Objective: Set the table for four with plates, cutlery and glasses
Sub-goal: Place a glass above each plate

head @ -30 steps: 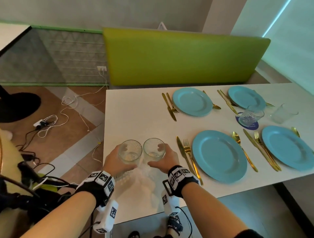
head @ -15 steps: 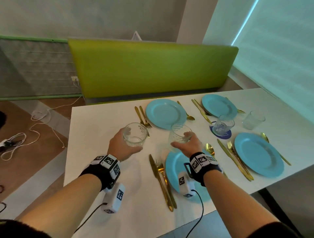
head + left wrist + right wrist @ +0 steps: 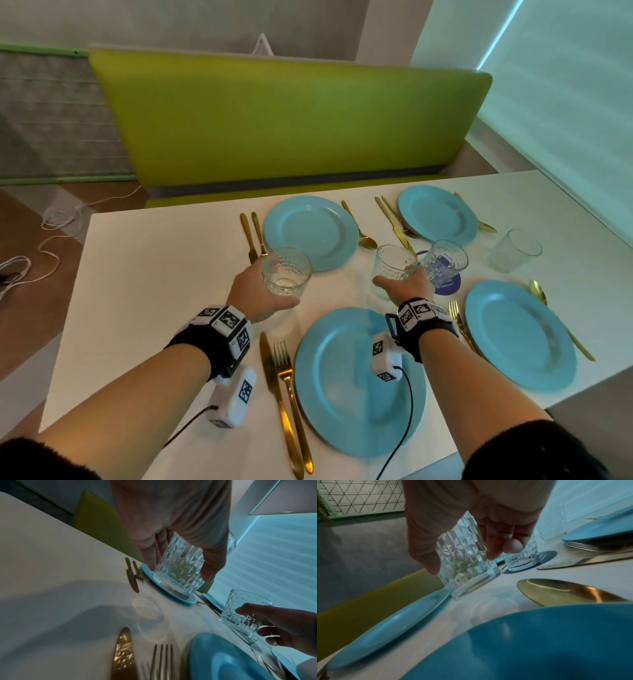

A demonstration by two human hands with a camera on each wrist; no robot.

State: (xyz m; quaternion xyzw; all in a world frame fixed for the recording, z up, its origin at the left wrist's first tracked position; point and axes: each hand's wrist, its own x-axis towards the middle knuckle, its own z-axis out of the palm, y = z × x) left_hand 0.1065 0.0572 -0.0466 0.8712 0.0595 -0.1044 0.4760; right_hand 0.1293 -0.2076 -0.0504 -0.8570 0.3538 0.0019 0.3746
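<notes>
My left hand grips a cut-glass tumbler from the side, held just above the white table by the far left blue plate. My right hand grips a second tumbler, tilted and off the table in the right wrist view, beyond the near left plate. A third tumbler stands on a dark blue coaster. A plain glass stands further right. Two more plates lie on the right.
Gold cutlery flanks each plate: a knife and fork left of the near plate, a spoon right of it. A green bench back runs behind the table. Cables lie on the floor at left.
Both hands lifted their tumblers from the table's front left edge and carried them forward and to the right, toward the middle. The hands have spread apart.
</notes>
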